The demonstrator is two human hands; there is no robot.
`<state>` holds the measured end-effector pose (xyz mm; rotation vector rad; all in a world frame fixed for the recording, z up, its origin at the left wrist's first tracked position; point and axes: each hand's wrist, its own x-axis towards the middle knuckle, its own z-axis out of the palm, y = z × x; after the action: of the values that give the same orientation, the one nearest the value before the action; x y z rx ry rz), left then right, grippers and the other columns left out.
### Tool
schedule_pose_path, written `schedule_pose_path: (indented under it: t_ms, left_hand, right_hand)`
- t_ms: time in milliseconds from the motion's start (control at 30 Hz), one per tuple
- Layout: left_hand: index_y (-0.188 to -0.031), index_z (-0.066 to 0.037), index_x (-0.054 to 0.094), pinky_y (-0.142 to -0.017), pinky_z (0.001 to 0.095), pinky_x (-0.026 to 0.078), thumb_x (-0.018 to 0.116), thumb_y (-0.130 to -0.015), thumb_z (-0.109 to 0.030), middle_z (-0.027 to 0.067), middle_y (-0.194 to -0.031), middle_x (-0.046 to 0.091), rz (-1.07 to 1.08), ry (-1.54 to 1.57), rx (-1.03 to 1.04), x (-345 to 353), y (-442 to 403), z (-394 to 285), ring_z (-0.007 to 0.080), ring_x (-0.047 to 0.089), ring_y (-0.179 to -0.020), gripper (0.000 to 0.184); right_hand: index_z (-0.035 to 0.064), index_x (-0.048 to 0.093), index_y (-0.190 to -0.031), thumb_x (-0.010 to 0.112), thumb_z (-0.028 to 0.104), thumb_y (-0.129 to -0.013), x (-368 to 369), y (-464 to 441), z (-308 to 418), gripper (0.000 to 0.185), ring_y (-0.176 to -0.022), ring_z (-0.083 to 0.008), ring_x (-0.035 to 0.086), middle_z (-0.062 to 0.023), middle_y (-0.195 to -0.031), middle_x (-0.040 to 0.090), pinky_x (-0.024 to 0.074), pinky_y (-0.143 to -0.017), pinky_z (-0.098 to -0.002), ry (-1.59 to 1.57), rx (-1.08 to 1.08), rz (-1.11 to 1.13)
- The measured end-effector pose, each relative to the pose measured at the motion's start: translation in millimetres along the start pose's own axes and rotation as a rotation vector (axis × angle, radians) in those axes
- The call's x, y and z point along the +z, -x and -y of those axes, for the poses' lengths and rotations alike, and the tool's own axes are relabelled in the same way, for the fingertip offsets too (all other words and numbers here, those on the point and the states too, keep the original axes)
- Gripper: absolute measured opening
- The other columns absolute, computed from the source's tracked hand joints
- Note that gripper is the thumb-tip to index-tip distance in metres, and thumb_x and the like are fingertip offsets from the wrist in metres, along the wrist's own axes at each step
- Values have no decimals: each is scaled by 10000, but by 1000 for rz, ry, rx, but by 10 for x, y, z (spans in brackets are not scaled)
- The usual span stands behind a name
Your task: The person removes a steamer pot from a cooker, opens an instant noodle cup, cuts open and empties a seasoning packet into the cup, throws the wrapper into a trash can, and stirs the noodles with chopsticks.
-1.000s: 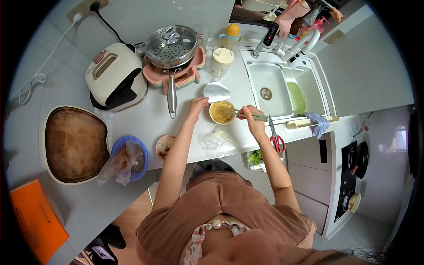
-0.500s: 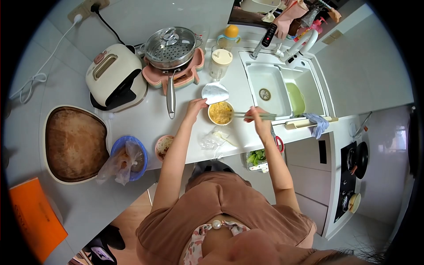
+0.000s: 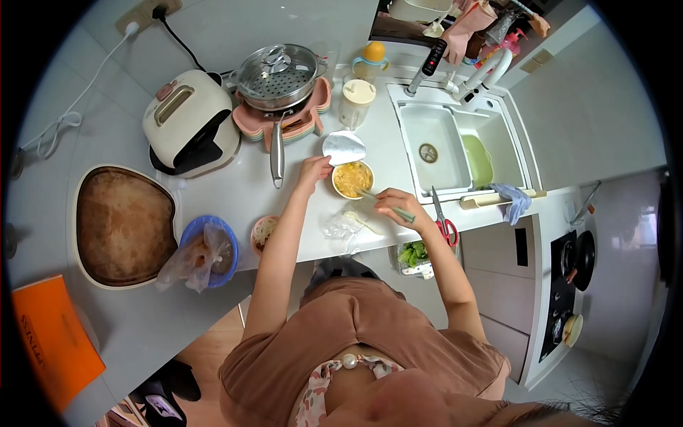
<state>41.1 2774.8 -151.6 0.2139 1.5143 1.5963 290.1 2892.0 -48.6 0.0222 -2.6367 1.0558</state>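
Observation:
A round cup of yellow noodles [image 3: 351,186] stands on the counter, its silvery foil lid [image 3: 344,147] peeled back at the far side. My left hand [image 3: 313,174] pinches the lid's near edge, close against the cup's rim. Greenish chopsticks [image 3: 404,214] are gripped in my right hand [image 3: 397,206], to the right of the cup and nearer to me. Their tips reach into the noodles at its lower right edge. Just below the cup lies a crumpled clear plastic wrapper [image 3: 344,224]. Red-handled scissors [image 3: 447,229] lie right of my right hand.
A lidded steamer pan [image 3: 277,78] rests on a pink stand, its handle pointing toward me. Left of it stands a cream appliance [image 3: 188,124]. A blue bowl [image 3: 229,238] and a small pink bowl [image 3: 257,232] sit left of my left arm. The sink [image 3: 427,128] is at the right.
My right hand has moved left and closer to me, turning the chopsticks from sideways to a slant. The scissors' blades have come into view. My left hand stays at the lid.

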Motion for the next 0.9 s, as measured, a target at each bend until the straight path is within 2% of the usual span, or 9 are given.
schedule_pose_path:
  t_ms: [67, 167, 333, 433, 567, 667, 700, 867, 900]
  left_hand:
    - [-1014, -2, 623, -697, 279, 476, 613, -833, -249, 81, -883, 652, 3, -1, -3, -14, 19, -11, 172, 627, -773, 306]
    - [-1013, -1, 621, -697, 282, 478, 612, -834, -247, 81, -893, 651, 2, -10, 3, -35, -15, 17, 173, 628, -790, 305]
    - [-1013, -1, 614, -700, 290, 484, 608, -839, -247, 81, -908, 648, -12, -24, -23, -35, 10, -6, 177, 625, -802, 302]
    - [-1023, 0, 606, -688, 299, 494, 610, -839, -253, 83, -918, 642, -61, 16, -40, -33, 93, -36, 183, 623, -800, 313]
    - [-1040, 10, 595, -673, 317, 507, 614, -837, -256, 88, -914, 626, -60, 38, -33, -79, 112, 19, 190, 618, -821, 334]
    - [-1046, 17, 592, -676, 329, 511, 617, -836, -256, 91, -904, 613, -69, 61, -40, -109, 125, 42, 193, 614, -838, 346]
    - [-1048, 19, 592, -679, 332, 511, 618, -836, -257, 92, -900, 609, -76, 71, -45, -127, 140, 45, 194, 612, -843, 349]
    - [-1037, 13, 611, -703, 300, 494, 621, -829, -251, 97, -897, 644, -97, 0, 23, -235, 116, 63, 190, 625, -812, 337]
    - [-1034, 11, 616, -707, 292, 490, 622, -827, -249, 98, -895, 651, -101, -25, 41, -261, 115, 60, 188, 628, -805, 333]
  right_hand:
    - [-11, 647, -823, 578, 213, -865, -65, 20, -10, 239, -783, -254, 622, -124, -808, 627, 507, -710, -327, -48, 25, -101]
    - [-12, 639, -808, 564, 198, -880, -175, 8, 39, 234, -766, -248, 614, -115, -783, 621, 497, -686, -313, -172, 277, -268]
    - [-22, 624, -775, 530, 174, -907, 62, -104, -64, 254, -678, -217, 599, -106, -771, 588, 475, -618, -306, 41, 126, -193]
    - [-29, 628, -796, 518, 206, -922, 167, -73, -128, 289, -683, -191, 610, -102, -778, 597, 500, -626, -285, -386, 353, -388]
    - [-44, 617, -821, 499, 270, -938, 143, -90, -104, 355, -707, -180, 636, -105, -765, 599, 527, -652, -277, -427, 439, -280]
    - [-44, 592, -847, 473, 317, -949, 44, -109, -71, 393, -722, -199, 657, -106, -779, 605, 536, -652, -285, -631, 507, -470]
    - [-39, 570, -863, 453, 356, -952, -15, -117, -71, 421, -725, -215, 667, -112, -801, 613, 540, -641, -288, -601, 512, -468]
    - [-35, 572, -854, 477, 302, -945, 11, -226, 59, 362, -679, -194, 655, -103, -794, 606, 525, -610, -266, -641, 523, -318]
    - [-37, 588, -850, 523, 237, -923, 49, -253, 99, 291, -659, -179, 645, -93, -787, 603, 516, -601, -259, -641, 560, -235]
